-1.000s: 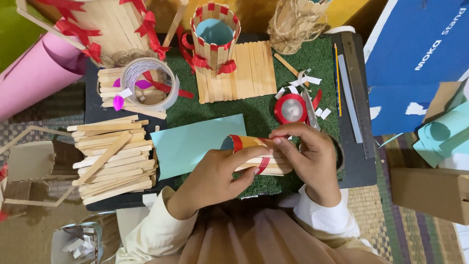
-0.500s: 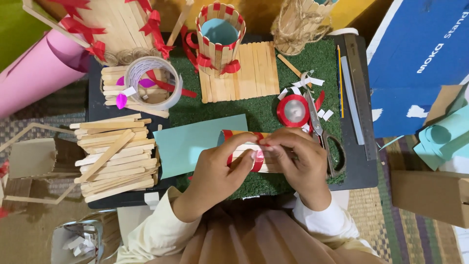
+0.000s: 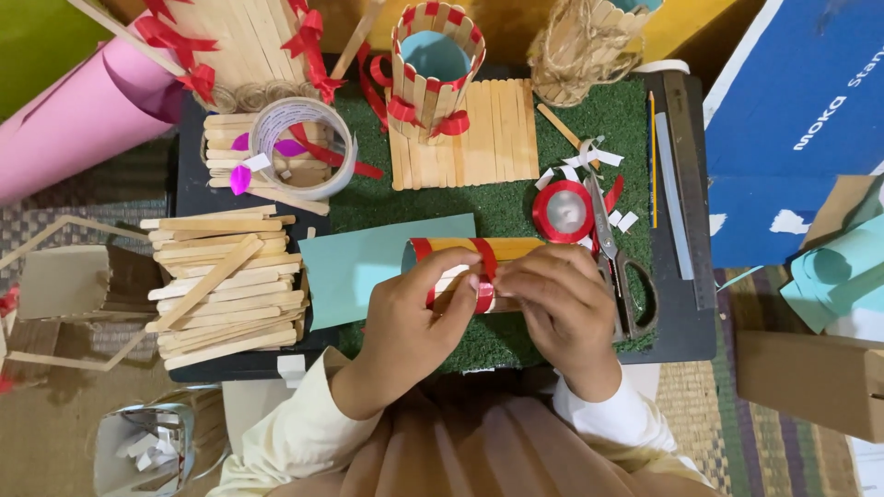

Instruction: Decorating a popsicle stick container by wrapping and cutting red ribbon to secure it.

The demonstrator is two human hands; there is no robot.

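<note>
Both the left hand (image 3: 414, 322) and right hand (image 3: 562, 308) are pinching red ribbon (image 3: 483, 276) around a stick-covered tube (image 3: 470, 262) lying on green turf (image 3: 516, 212).

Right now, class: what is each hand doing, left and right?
Left hand: closed on the stick-covered cylinder, fingers at its red ribbon.
Right hand: closed on the same cylinder, pinching the ribbon.

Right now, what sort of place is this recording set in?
Most likely a home craft corner, worked low at a small table. A stack of wooden craft sticks, a red ribbon spool and scissors lie on a green mat, with woven floor matting beneath.
</note>
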